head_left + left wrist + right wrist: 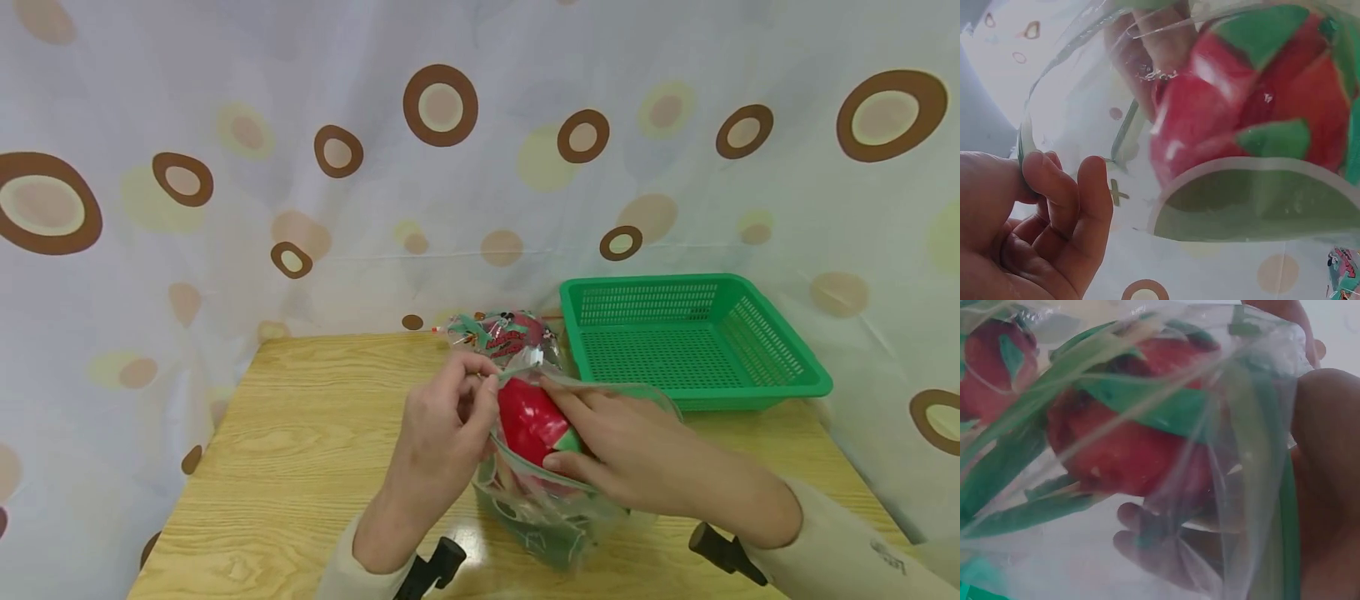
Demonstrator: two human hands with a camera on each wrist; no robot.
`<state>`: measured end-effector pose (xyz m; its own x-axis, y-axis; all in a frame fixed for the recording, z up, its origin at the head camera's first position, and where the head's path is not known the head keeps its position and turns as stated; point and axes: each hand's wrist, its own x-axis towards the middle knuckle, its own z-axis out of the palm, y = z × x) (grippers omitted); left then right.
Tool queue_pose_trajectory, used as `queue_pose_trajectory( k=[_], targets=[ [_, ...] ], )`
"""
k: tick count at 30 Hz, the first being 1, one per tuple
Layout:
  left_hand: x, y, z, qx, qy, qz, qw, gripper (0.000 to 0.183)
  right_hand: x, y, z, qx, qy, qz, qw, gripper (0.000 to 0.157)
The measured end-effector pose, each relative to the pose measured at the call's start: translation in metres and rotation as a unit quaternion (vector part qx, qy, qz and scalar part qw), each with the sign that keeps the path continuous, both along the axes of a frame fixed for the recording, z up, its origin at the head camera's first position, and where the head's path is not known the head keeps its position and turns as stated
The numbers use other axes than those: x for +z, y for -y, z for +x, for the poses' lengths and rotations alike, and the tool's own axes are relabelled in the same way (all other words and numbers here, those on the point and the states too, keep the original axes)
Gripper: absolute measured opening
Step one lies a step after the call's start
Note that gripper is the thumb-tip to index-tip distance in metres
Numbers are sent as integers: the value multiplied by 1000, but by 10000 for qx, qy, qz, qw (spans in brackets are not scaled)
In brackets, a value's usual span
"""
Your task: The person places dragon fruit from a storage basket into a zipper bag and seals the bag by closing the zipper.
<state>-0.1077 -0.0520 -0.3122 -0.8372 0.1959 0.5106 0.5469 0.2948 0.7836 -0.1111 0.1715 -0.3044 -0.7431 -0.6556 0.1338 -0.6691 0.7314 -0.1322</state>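
Note:
A clear zip bag (536, 521) with a green lower part stands at the middle of the table, its mouth apart. My left hand (442, 425) pinches the left rim of the bag between thumb and fingers. My right hand (637, 450) reaches in at the mouth and grips a shiny red dragon fruit (528, 417) with green scales, thumb below and fingers above. Through the plastic the same dragon fruit (1241, 100) shows in the left wrist view. Another red and green piece (997, 369) appears blurred behind plastic in the right wrist view.
A green plastic basket (780, 387) with slotted walls stands at the back right. Behind the bag lies a printed clear pouch (510, 329) with cartoon figures. The wooden table (300, 467) meets a patterned curtain (420, 208) at its back edge.

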Motion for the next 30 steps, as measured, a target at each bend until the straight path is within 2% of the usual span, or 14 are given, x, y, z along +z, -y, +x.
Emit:
queue_pose_trajectory(
  k=[7,10,14,19,23,25,27,30],
  targets=[
    [1,0,3,-74,-193,-32,9998,4,-7,15,-6,-45,307,480,9984,76],
    [2,-1,5,-108,-120,-13,9999,4,-13,21,-9,112,-104,750,9971,72],
    [3,-1,7,-147,-12,20,9999,4,-26,29,-12,309,-947,1039,9896,65],
    [3,-1,7,-115,71,10,9999,5,-38,35,-14,180,-1286,1207,9842,63],
    [3,1,6,-211,76,3,9997,7,-40,36,-17,129,-1160,1159,9864,65],
    [4,3,4,-341,118,-31,9993,7,-39,35,-18,84,-948,1202,9882,66],
    [4,4,1,-471,238,-108,9985,7,-39,35,-18,7,-644,1213,9905,66],
    [4,8,-6,-627,613,-205,9959,8,-38,35,-18,-145,-245,1155,9929,62]
  ],
)
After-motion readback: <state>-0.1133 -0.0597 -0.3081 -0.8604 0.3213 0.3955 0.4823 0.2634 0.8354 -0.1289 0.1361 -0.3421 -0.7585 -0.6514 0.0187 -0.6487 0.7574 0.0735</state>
